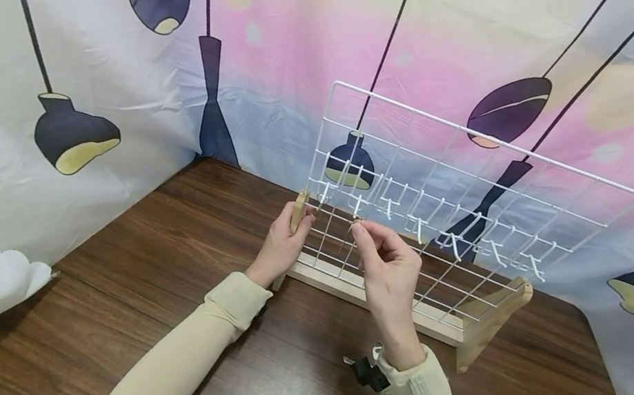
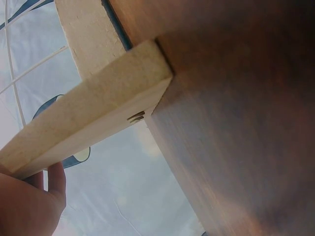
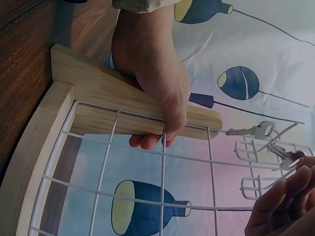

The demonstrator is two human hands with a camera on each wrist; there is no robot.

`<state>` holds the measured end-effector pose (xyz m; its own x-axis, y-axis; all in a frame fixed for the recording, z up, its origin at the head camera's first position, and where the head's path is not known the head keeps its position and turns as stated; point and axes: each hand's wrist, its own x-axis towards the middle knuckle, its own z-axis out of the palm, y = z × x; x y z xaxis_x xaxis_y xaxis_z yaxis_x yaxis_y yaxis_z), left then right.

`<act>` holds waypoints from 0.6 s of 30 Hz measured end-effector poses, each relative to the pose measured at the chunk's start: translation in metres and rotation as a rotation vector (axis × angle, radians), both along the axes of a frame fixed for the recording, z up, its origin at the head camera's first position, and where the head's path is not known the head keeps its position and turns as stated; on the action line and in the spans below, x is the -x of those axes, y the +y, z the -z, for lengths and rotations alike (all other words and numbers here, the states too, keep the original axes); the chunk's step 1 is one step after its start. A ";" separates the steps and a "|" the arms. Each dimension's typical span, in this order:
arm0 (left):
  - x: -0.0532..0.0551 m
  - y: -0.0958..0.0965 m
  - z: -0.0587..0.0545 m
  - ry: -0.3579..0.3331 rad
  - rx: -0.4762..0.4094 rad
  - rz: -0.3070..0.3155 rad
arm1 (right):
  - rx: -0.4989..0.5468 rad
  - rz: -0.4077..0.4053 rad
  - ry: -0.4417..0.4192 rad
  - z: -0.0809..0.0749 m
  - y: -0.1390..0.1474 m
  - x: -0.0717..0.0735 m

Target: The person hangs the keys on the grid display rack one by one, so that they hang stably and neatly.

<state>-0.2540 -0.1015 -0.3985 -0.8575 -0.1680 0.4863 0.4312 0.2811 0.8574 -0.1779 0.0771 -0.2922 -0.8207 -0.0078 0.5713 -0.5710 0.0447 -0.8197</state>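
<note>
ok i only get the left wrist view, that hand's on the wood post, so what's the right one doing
Observer: The right hand pinches a key by its head.

Operator: any other key up there

Observer: Yes, a second key appears to hang from the leftmost hook.

Operator: and what's at the far end of the rack

Observer: Another wood post, at the right end, with neither hand on it.

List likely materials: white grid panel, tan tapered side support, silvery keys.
White grid panel: probably coated metal; thin rods, uniform smooth white.
Tan tapered side support: wood, smooth, fairly matte; faint grain shows.
Silvery keys: likely bare metal; shiny highlights, alloy unclear.
</note>
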 end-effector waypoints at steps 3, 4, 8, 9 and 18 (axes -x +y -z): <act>0.000 0.000 0.000 0.004 0.000 -0.002 | 0.002 -0.002 0.005 0.000 0.000 0.000; 0.000 0.000 0.000 0.005 -0.001 -0.002 | 0.002 -0.002 0.008 0.000 0.000 0.000; 0.000 0.000 0.000 0.008 0.001 0.000 | 0.001 -0.002 0.010 0.001 0.000 0.000; 0.000 0.000 0.000 0.008 0.000 0.001 | -0.001 -0.001 0.010 0.001 0.000 0.000; 0.000 0.000 0.000 0.002 -0.007 0.006 | -0.002 0.013 -0.012 0.004 0.002 -0.001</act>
